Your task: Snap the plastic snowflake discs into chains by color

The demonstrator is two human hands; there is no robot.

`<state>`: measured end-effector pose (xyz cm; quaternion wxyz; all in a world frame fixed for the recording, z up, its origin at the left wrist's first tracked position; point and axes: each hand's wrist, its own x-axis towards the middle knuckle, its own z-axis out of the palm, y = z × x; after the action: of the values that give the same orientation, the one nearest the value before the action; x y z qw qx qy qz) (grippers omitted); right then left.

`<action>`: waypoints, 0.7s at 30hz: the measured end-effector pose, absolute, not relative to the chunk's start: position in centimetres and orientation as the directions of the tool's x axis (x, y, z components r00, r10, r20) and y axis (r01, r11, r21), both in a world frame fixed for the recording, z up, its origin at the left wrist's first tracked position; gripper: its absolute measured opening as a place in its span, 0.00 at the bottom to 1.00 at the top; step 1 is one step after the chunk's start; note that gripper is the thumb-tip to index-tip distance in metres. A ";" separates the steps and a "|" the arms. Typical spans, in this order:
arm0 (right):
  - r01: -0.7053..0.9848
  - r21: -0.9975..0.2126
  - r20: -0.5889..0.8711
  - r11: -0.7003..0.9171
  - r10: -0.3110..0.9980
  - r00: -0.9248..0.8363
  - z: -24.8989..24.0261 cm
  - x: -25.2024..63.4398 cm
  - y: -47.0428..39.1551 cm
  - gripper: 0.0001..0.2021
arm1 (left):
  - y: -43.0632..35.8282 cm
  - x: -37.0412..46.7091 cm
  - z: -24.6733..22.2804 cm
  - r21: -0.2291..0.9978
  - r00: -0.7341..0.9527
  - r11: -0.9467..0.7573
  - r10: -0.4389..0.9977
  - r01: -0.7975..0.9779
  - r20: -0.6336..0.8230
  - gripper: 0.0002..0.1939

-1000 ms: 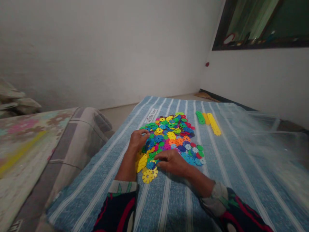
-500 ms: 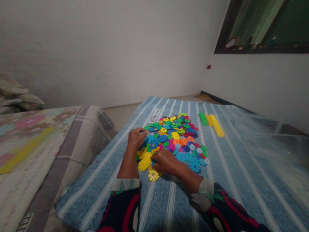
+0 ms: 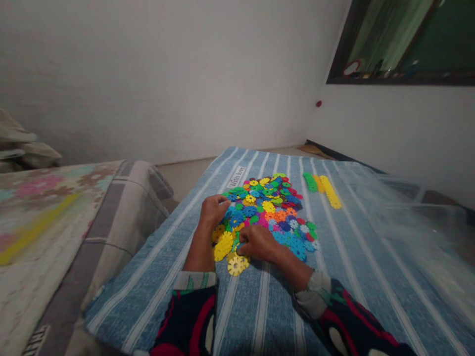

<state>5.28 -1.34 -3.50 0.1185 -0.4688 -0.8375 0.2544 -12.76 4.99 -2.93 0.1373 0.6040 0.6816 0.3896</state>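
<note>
A heap of notched plastic discs [image 3: 269, 206] in many colours lies on the striped blue cloth. My left hand [image 3: 214, 209] is over the heap's left edge, fingers curled and pressed together; what they hold, if anything, is hidden. At the near side of the heap my right hand [image 3: 258, 242] is closed in a pinch, with a bit of a blue disc [image 3: 240, 247] showing at its fingertips. Yellow discs [image 3: 223, 245] lie between the two hands, and pale yellow discs [image 3: 236, 265] sit just below the right fingers.
Green and yellow rows of discs [image 3: 330, 192] lie beyond the heap to the right. A clear plastic container [image 3: 411, 212] stands at the right side. On the left is a bed-like surface with a flowered cover [image 3: 44, 198] and a yellow strip [image 3: 40, 227].
Both hands have shifted slightly to the right over the heap, keeping the same curled shapes. The view has turned a little. The discs look otherwise the same.
</note>
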 end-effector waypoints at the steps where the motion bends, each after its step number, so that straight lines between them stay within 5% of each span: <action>1: 0.699 -0.601 -0.039 0.387 0.859 -0.510 -3.8 5.4 -1.2 0.08 | 5.0 -12.6 -2.9 0.697 -0.229 -0.038 0.930 0.716 0.287 0.15; 6: 0.414 -0.898 -0.059 0.147 0.894 -0.444 -4.8 6.4 -0.3 0.11 | 4.9 -11.5 -2.3 0.707 -0.184 -0.084 0.938 0.702 0.295 0.15; 13: 0.112 -0.992 0.038 0.053 0.990 -0.133 -4.7 8.6 1.8 0.09 | 4.0 -7.7 -1.6 0.865 0.079 -0.174 0.985 0.472 0.155 0.14; 21: 0.345 -0.915 0.230 0.208 0.973 0.024 -3.9 9.9 1.7 0.04 | 3.1 -5.1 -1.2 0.943 0.286 -0.037 0.956 0.331 -0.063 0.15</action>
<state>9.87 1.72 -3.92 0.4748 -0.5355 -0.6152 0.3308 -5.07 3.06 -1.20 0.4797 0.6424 0.5011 0.3256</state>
